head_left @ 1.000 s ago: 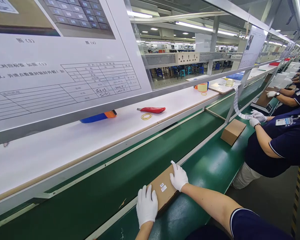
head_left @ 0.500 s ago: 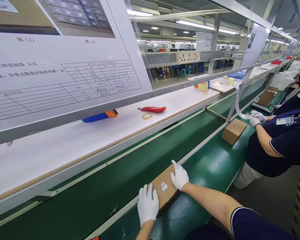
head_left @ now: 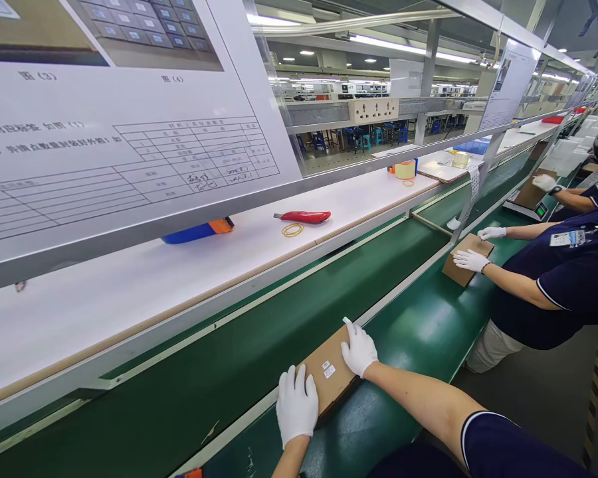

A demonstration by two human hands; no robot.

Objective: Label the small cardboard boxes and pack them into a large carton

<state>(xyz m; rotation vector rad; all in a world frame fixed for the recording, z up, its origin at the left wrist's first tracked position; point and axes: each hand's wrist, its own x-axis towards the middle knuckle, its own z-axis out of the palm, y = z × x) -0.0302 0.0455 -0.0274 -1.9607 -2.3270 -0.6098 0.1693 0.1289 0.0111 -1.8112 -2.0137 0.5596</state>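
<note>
A flat brown cardboard box (head_left: 331, 385) with two small white labels on its top lies at the edge of the green work surface. Around its left end is my left hand (head_left: 298, 403), gloved in white, with the fingers over the top. My right hand (head_left: 359, 350), gloved too, grips the opposite end. A small white tab (head_left: 347, 322) sticks out past the right fingertips. The undersides of both hands are hidden.
Beyond the green conveyor belt (head_left: 259, 312), a white shelf (head_left: 179, 279) bears a red cutter (head_left: 306, 217), a rubber band (head_left: 292, 230) and a blue-orange object (head_left: 199, 230). At right, a co-worker's gloved hands (head_left: 471, 260) rest on another box (head_left: 453, 271). A metal rail (head_left: 144, 211) crosses above.
My hands and the box stay nearly in place. The co-worker has let go of the label strip, which now hangs down, and has both hands on the other box.
</note>
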